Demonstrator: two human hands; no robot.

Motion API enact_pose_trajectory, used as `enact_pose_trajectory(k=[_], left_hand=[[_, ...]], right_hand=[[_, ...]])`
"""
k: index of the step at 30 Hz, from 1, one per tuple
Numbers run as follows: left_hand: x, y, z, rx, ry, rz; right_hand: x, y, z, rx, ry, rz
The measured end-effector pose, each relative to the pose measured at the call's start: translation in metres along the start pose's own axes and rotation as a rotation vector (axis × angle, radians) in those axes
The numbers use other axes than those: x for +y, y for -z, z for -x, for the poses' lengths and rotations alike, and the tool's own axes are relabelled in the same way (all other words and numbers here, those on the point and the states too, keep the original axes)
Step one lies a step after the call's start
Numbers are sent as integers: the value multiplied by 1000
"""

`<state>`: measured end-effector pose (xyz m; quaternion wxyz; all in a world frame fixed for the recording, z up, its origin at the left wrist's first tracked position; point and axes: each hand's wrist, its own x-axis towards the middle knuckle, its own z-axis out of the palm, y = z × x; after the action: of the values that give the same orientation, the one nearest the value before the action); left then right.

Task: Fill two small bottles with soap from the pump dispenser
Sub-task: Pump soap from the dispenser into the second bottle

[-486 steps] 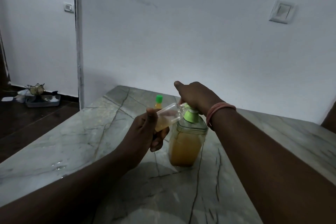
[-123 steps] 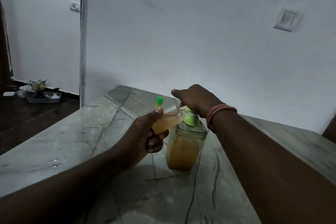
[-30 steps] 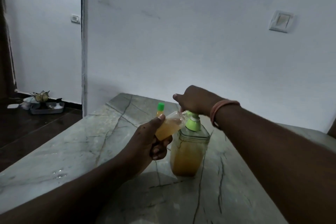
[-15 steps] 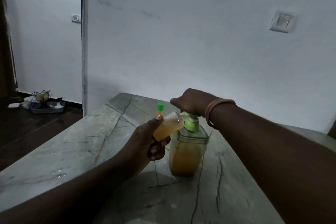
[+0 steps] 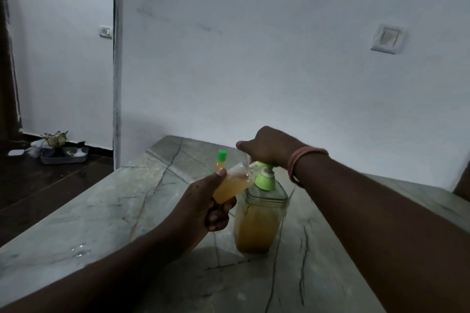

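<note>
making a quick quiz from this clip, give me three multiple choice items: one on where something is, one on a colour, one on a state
1. Where does the capped bottle stand?
A. behind the left hand
B. on the floor
C. on top of the dispenser

2. What colour is the pump?
A. red
B. green
C. black

3. How is the held bottle?
A. upright and capped
B. lying on the table
C. tilted, mouth at the spout

Answers:
1. A: it stands on the table just beyond the left hand.
2. B: the pump is light green.
3. C: the left hand grips it tilted, uncapped, while the right hand rests on the pump.
</note>
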<state>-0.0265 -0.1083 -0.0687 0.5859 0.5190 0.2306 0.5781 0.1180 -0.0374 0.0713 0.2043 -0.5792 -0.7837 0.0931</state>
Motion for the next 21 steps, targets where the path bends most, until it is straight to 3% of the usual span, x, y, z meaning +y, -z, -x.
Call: enact_pose_trajectory(k=[6, 15, 21], left_hand=[[-1, 1, -3, 14, 0, 12], [1, -2, 0, 16, -11, 15], [1, 1, -2, 6, 0, 12]], right_hand=[[9, -11, 2, 36, -51, -162], [0, 1, 2, -57, -37, -21], [7, -9, 1, 37, -43, -128]])
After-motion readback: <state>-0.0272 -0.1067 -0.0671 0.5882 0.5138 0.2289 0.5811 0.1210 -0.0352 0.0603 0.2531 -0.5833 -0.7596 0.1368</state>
